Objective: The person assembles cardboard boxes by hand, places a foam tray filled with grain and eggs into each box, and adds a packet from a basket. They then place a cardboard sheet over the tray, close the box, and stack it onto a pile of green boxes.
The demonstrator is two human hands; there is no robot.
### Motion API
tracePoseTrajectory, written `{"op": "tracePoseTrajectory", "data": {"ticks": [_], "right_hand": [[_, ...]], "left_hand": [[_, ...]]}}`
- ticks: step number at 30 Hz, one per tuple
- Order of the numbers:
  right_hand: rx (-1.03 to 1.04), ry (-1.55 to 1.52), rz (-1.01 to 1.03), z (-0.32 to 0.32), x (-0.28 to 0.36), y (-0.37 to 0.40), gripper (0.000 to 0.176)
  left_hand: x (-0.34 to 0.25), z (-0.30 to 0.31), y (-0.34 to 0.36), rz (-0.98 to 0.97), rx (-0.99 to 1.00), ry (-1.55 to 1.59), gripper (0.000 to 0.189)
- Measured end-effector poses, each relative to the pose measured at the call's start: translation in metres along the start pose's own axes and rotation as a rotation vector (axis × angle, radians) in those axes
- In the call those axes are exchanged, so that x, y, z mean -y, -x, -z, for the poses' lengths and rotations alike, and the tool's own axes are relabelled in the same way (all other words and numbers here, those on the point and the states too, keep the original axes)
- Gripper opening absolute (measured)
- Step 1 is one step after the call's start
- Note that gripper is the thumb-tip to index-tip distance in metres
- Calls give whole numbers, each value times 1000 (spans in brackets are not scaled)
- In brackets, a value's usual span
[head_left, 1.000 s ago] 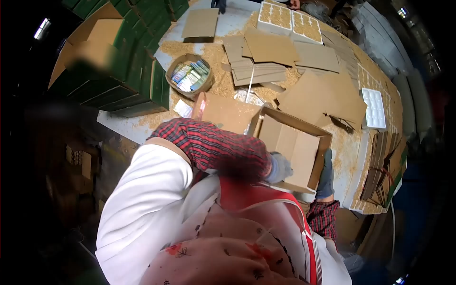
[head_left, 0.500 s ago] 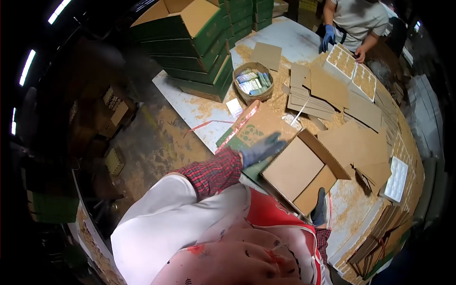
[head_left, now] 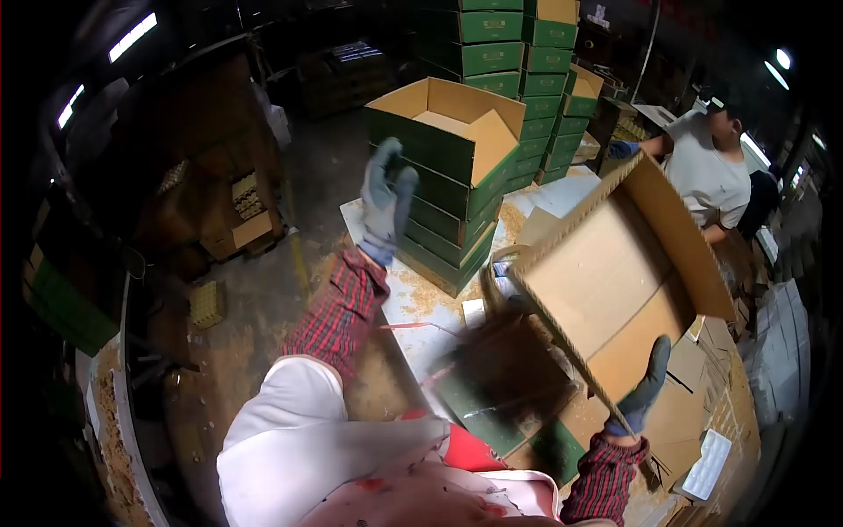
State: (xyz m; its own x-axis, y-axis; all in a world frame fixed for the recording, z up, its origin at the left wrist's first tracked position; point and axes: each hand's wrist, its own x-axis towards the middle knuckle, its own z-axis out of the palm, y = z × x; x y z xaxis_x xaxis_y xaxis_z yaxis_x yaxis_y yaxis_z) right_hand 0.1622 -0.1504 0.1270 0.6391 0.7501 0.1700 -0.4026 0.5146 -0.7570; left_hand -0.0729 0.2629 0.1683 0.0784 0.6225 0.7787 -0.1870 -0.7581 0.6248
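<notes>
My right hand, in a dark grey-blue glove, grips the near edge of an open cardboard box, thumb over the rim. The box is raised and tilted above the table, with its bare brown inside facing me. My left hand, gloved in grey, is up beside a stack of green boxes, fingers apart and holding nothing. The topmost box of that stack stands open. Under the raised box, a flat green-and-brown cardboard piece lies on the table, partly in shadow.
Taller stacks of green boxes stand behind. A co-worker in a white shirt is across the table at right. A white foam tray lies near the right edge. Egg trays and cartons are on the floor at left.
My right hand has lifted the cardboard box off the table and tilted it. My left hand has swung up and left toward the green stack. The view has tipped upward.
</notes>
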Motion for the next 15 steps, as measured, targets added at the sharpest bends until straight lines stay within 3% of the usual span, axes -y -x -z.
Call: {"op": "tracePoseTrajectory", "data": {"ticks": [1,2,5,6,7,9,10,11,12,13,15], "right_hand": [[-150,64,145,-47,-6,-42,45],[-147,279,294,-83,-6,-75,46],[-279,266,612,-134,-44,-199,40],[-184,95,474,-136,-53,-241,37],[45,-138,190,-144,-57,-264,53],[28,-223,-22,-158,-97,-314,41],[103,-237,-53,-181,-103,-312,37],[130,-207,-98,-183,-117,-329,38],[126,-110,-230,-178,-136,-356,50],[-82,214,-216,-201,-129,-338,82],[-62,804,-231,-224,-130,-348,132]], "left_hand": [[25,11,-37,59,-193,36,47],[64,23,-70,116,-294,78,45],[232,53,-130,437,-159,475,40],[266,61,-132,489,-88,536,39],[253,64,-133,481,31,497,37],[215,59,-132,456,277,430,34],[238,60,-135,334,350,-30,38],[242,57,-128,152,350,16,44],[231,54,-126,252,306,-47,46],[219,50,-123,353,266,-105,48],[263,51,-121,411,145,274,46]]}}
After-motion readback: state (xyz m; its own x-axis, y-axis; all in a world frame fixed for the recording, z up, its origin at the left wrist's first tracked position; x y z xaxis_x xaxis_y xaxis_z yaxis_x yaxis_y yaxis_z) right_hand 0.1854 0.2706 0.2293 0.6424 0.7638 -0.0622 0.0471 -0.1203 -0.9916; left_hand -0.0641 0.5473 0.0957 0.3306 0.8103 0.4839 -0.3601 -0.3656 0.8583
